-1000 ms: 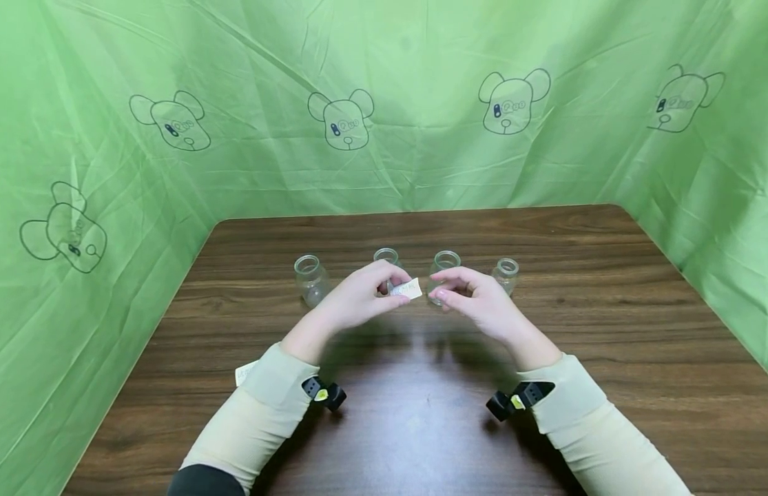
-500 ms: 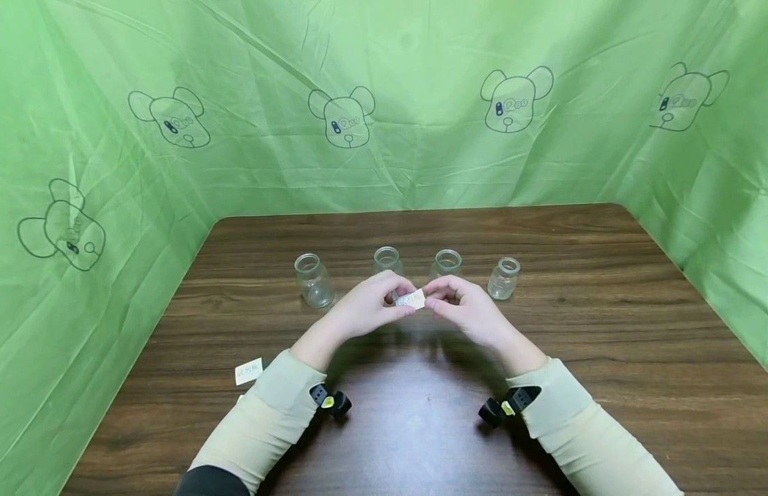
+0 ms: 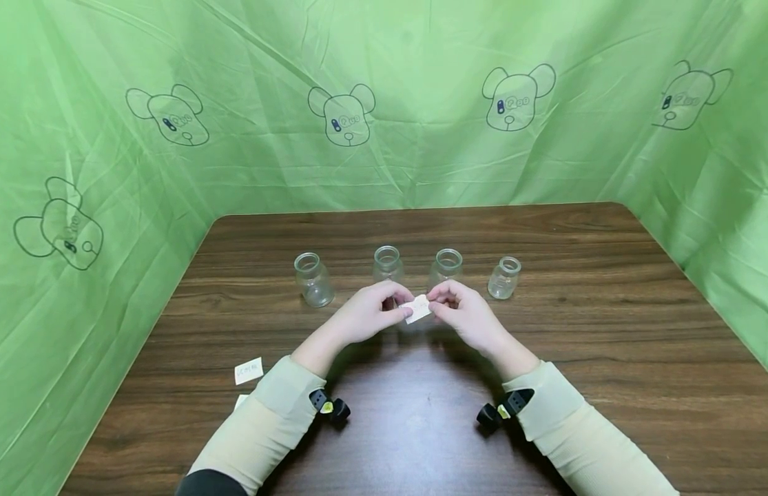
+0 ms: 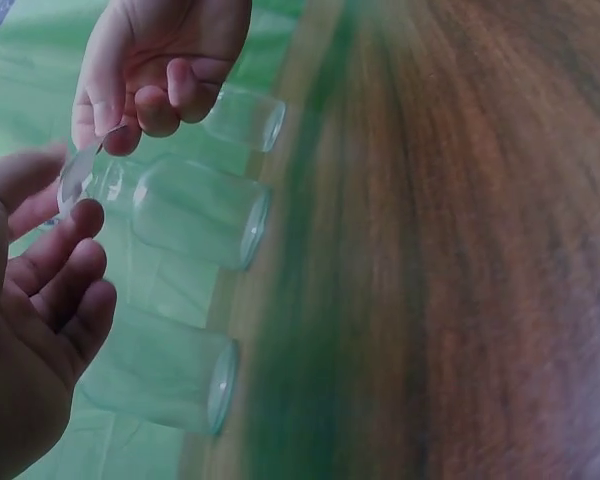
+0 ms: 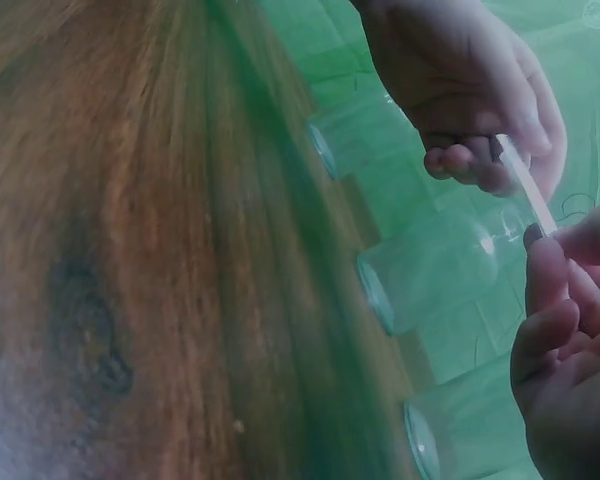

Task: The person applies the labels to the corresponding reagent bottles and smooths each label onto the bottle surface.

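Note:
Between my hands in the head view is a small white paper label [image 3: 417, 309] with faint writing on it. My left hand [image 3: 370, 311] pinches its left side between thumb and fingers. At its right edge, the thumb and fingertips of my right hand [image 3: 469, 315] pinch it too. From the right wrist, the label [image 5: 530, 185] shows almost edge-on, stretched from one hand to the other. Just behind the hands stand two clear glass jars, a left one [image 3: 387, 262] and a right one [image 3: 448, 264], their lower parts partly covered by the fingers.
Another open glass jar [image 3: 314, 282] stands left of the hands, and a smaller jar [image 3: 503, 279] to the right. On the wooden table [image 3: 607, 331] by my left sleeve lies a white label [image 3: 248, 371] with writing. A second label [image 3: 240, 399] is mostly hidden under that sleeve.
My right hand has come in from the right and taken the label's right edge. Both hands have drawn slightly nearer to me, and the label has tilted. The label by the left sleeve is now uncovered.

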Available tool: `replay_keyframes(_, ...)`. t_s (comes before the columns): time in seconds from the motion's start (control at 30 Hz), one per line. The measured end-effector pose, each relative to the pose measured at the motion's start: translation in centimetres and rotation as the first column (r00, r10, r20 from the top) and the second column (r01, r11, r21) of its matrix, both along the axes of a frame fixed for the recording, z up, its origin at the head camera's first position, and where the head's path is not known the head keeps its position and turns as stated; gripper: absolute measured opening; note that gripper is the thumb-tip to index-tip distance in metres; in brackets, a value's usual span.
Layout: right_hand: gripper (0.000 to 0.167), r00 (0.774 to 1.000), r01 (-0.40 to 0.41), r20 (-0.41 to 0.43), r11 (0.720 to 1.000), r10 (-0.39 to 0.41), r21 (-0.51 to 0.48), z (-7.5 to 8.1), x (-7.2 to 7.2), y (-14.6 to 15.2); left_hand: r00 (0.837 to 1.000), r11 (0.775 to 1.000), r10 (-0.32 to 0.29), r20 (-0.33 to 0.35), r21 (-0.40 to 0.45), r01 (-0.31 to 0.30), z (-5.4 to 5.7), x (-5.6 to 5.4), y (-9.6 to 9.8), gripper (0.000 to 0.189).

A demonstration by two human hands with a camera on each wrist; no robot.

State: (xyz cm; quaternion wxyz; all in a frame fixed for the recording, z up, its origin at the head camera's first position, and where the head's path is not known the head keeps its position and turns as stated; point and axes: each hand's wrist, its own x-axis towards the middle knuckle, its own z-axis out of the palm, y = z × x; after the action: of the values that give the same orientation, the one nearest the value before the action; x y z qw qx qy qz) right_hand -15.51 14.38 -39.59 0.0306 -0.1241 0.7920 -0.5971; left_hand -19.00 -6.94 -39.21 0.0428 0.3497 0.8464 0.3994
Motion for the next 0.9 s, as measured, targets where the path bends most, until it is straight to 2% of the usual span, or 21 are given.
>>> replay_keyframes(0.13, 0.013, 0.999, 0.004, -0.045, 0.999, -0.002, 0.047, -0.5, -0.1, 0.1, 0.998, 1.0, 0.023, 0.051, 0.018, -0.024, -0.5, 0.1, 0.2, 0.015)
replay_keyframes(0.3, 0.008, 0.981, 0.064, -0.19, 0.977, -0.025, 0.202, -1.1, -0.1, 0.0, 0.997, 0.997, 0.065, 0.038, 0.039, -0.066, -0.8, 0.4, 0.6, 0.012)
replay_keyframes(0.4, 0.008, 0.969, 0.092, -0.246, 0.96, -0.025, 0.265, -1.1, 0.0, -0.3, 0.995, 0.995, 0.087, 0.039, 0.048, -0.089, -0.9, 0.6, 0.8, 0.01)
replay_keyframes(0.6, 0.01, 0.976, 0.081, -0.218, 0.959, -0.021, 0.272, -1.2, 0.3, -0.7, 0.988, 0.99, 0.123, 0.091, 0.06, -0.129, -1.4, 0.7, 1.3, 0.013)
replay_keyframes(0.9, 0.012, 0.981, 0.066, -0.192, 0.97, -0.02, 0.233, -1.5, 0.5, -1.3, 0.989, 0.989, 0.108, 0.105, 0.091, -0.117, -1.5, 0.8, 1.4, 0.015)
